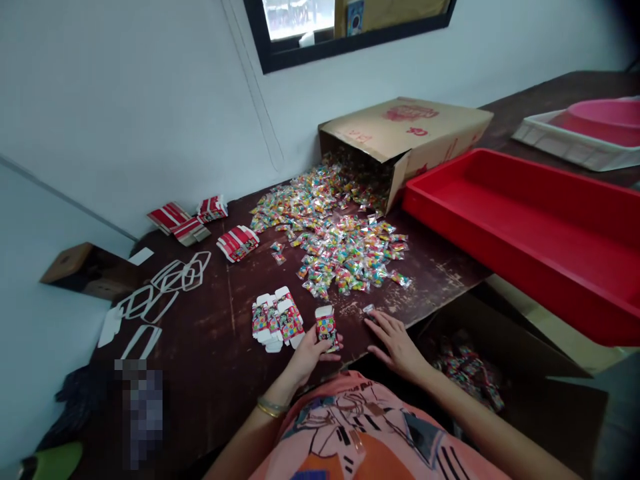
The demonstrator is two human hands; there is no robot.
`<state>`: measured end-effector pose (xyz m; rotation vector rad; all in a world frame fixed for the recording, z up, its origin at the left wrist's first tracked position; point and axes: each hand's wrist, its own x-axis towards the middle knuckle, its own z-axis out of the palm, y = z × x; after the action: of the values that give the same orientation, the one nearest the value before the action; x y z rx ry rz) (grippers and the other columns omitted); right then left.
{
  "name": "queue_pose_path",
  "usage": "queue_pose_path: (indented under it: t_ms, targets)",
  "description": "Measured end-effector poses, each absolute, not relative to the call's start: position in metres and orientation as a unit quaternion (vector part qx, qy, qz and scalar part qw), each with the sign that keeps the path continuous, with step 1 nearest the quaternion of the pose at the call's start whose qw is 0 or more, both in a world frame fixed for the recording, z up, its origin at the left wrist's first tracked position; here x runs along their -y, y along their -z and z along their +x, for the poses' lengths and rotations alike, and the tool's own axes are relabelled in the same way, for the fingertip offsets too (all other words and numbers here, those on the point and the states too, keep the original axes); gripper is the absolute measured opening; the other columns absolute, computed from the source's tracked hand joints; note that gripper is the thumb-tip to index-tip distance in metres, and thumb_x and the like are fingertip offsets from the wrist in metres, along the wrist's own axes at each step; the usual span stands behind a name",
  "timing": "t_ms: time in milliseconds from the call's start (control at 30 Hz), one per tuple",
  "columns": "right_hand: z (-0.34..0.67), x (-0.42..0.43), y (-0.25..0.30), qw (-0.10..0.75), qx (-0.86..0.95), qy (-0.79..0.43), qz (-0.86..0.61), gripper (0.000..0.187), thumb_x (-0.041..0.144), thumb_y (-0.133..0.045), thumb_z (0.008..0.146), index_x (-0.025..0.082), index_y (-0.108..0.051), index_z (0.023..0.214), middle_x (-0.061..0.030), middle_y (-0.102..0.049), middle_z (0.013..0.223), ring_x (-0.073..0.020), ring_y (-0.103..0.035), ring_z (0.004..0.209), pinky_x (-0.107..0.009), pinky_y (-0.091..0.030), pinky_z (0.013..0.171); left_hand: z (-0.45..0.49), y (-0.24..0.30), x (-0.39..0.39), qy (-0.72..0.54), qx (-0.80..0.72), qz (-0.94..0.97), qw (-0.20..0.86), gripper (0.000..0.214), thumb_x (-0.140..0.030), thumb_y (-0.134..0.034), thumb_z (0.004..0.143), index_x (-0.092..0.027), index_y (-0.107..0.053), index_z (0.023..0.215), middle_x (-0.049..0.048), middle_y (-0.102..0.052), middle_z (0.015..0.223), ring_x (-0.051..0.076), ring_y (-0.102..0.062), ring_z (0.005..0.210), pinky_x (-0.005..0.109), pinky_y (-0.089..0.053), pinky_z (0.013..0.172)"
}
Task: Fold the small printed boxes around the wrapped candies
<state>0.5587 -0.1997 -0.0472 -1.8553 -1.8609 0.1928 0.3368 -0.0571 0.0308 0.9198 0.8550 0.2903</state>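
Note:
My left hand (313, 351) is closed around a small printed candy box (327, 328), whose white end flap stands up at the far end. My right hand (395, 340) rests over the table edge with its fingers stretched out and the thumb apart. Its fingertips touch or almost touch a single clear candy packet (369, 309). Left of the box lies a group of similar small boxes (277, 319) with white flaps. Beyond both hands spreads a heap of candy packets (345, 253), bright with coloured pieces.
A cardboard carton (405, 127) lies on its side, spilling packets. On the right sits a red tray (530, 220); a white tray (565, 143) stands behind it. Flattened red-striped cartons (239, 243) and white bands (170, 277) lie left. Below right, an open box holds filled items (470, 367).

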Motion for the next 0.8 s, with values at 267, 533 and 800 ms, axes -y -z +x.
queue_pose_path:
  t_ms: [267,533,800]
  targets:
    - [0.539,0.181,-0.013,0.438,0.585,-0.351,-0.585,0.018,0.027,-0.047,0.094,0.024,-0.059,0.108,-0.0056,-0.067,0.099,-0.0177,-0.062,0.088,-0.032,-0.052,0.079,0.359,-0.015,0.053,-0.103,-0.384,0.44,0.805,0.045,-0.012,-0.064,0.064,-0.015,-0.056,0.108,0.0079,-0.066,0.097,0.018,-0.062,0.081,0.032,-0.055,0.067]
    - [0.54,0.11,-0.049,0.433,0.613,-0.256,-0.609,0.013,0.031,-0.054,0.091,0.024,-0.066,0.093,-0.0069,-0.065,0.106,-0.0209,-0.059,0.095,-0.039,-0.048,0.085,0.366,-0.02,0.05,-0.086,-0.378,0.552,0.738,0.051,-0.009,-0.056,0.062,-0.015,-0.057,0.113,0.0021,-0.063,0.078,0.014,-0.06,0.065,0.02,-0.048,0.049]
    - [0.528,0.113,-0.039,0.501,0.545,-0.271,-0.616,0.021,0.034,-0.052,0.092,0.027,-0.072,0.094,-0.0074,-0.053,0.118,-0.0226,-0.054,0.108,-0.04,-0.045,0.095,0.363,-0.031,0.036,-0.118,-0.376,0.519,0.759,0.055,-0.054,-0.059,0.079,-0.013,-0.058,0.116,0.0088,-0.065,0.091,0.017,-0.061,0.074,0.02,-0.048,0.047]
